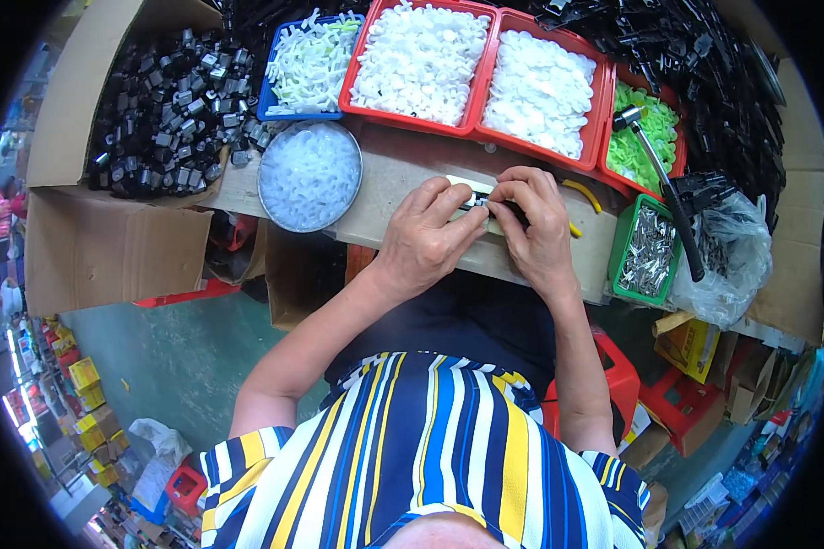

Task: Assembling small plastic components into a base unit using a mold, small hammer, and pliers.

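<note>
My left hand (428, 233) and my right hand (536, 224) meet at the near edge of the workbench (394, 165). Between their fingertips is a small black and white part (479, 199), mostly covered by the fingers. Both hands are closed, thumb and fingers pinching at this part from either side. A pale block (458, 187) shows just behind the left fingertips. Close to my right hand lies a tool with yellow handles (582, 194), its other end hidden behind that hand.
Red trays (474, 128) of white and green plastic pieces line the back, beside a blue tray (267, 102). A round dish (356, 194) stands left. Black parts (178, 110) fill a carton. At right are a hammer (659, 169), a green tray of metal pins (624, 240) and a plastic bag (737, 265).
</note>
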`<state>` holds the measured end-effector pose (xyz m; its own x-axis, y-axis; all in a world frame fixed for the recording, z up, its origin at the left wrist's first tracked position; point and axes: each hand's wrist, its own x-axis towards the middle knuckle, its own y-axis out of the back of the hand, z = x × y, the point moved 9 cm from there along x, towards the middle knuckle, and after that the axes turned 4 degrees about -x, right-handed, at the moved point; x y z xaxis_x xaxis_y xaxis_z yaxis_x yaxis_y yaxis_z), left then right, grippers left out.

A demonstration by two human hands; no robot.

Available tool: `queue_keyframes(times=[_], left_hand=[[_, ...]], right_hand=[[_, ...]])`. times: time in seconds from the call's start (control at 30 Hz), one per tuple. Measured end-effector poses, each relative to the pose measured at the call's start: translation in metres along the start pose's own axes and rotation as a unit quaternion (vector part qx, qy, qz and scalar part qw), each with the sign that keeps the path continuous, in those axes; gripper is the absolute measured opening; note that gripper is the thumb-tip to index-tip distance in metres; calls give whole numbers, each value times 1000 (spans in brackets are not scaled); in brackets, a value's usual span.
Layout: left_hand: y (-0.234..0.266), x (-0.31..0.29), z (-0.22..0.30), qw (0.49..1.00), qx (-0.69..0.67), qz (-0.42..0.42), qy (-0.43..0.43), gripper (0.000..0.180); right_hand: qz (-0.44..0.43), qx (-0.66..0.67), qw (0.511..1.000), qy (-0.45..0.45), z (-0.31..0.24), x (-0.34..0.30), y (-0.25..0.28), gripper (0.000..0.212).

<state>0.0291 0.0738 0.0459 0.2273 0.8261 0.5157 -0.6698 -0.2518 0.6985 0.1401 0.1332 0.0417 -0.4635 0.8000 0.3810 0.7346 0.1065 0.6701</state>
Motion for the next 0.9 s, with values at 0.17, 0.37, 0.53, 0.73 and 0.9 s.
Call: queue_keyframes(times=[0.17,0.37,0.53,0.73,0.9], left_hand=[[-2,1,2,999,31,-9,-10,24],[8,20,-8,997,-58,-42,34,16],[23,67,-10,999,-41,24,-20,11],[-9,116,-25,998,47,-42,-29,8],[-32,133,-35,984,122,-127,-22,9]], right_hand=[[32,-44,999,7,-3,-5,26,12],[129,-194,966,-115,21,-44,131,7],[92,-272,939,-190,60,-78,158,9],[62,-295,935,-188,70,-78,156,8],[70,-270,943,-178,69,-78,160,7]])
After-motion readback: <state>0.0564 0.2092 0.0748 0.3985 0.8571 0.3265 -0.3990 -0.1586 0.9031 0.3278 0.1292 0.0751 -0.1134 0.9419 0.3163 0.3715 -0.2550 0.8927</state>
